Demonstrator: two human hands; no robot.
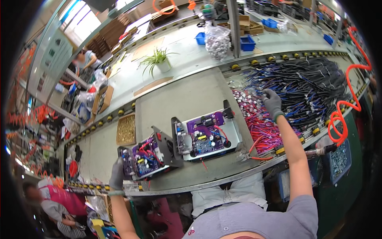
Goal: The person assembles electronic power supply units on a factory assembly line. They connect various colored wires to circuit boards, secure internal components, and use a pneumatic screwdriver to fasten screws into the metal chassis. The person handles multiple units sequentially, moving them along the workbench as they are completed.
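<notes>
My left hand (116, 175), in a grey glove, grips the left edge of a metal chassis (151, 170) with a purple circuit board (145, 153) inside; the fingertips are partly hidden. A black panel with a fan (168, 145) stands along this chassis's right side. Close to its right lies a second open chassis (234, 133), also with a purple circuit board (205, 133) and a red wire. My gloved right hand (272, 102) is over the pile of cables, fingers bent together beside white connectors (248, 101). What they hold, if anything, is too small to make out.
Black and blue cables (302, 87) and red-pink wires (264, 133) cover the bench's right part. A coiled orange air hose (338, 119) hangs at the right, near a blue bin of screws (340, 159). A tray of brass-coloured parts (126, 129) sits left; a potted plant (163, 65) stands beyond.
</notes>
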